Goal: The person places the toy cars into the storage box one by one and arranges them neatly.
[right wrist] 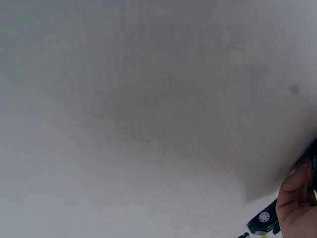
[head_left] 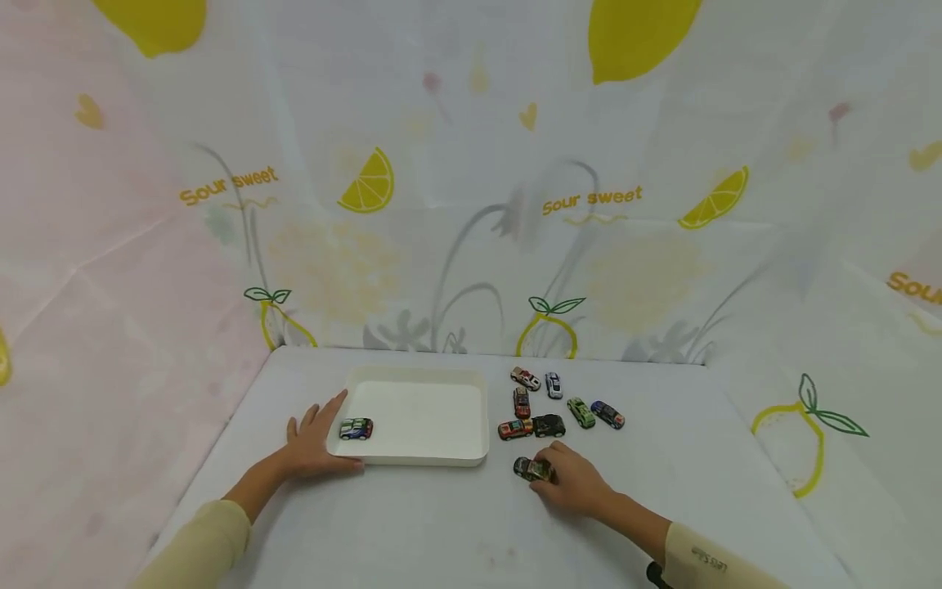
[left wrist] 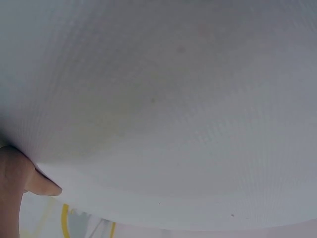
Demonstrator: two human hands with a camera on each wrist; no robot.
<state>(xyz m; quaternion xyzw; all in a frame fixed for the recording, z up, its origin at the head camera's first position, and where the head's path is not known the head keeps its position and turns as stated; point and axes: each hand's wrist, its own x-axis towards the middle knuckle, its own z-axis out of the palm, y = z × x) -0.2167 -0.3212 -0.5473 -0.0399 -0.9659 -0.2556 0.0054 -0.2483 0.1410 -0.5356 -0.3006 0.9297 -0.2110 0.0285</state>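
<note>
A tray [head_left: 423,417] touched the spread left hand [head_left: 311,448]; the right hand [head_left: 576,483] pinched a toy car [head_left: 526,469]. Only the head view showed both hands.

The right hand [head_left: 574,483] hides one end of the dark green toy car [head_left: 528,468] from me. Something black [head_left: 653,573] by the right sleeve [head_left: 717,566], lower right, is too obscured to identify; the bottom edge crops that sleeve. The left hand [left wrist: 14,181] runs off the left-wrist view's lower left. Orange lettering [head_left: 916,288] breaks off at the right edge.

"Sour sweet" [head_left: 614,197] on the lemon-print backdrop [head_left: 471,172]
</note>
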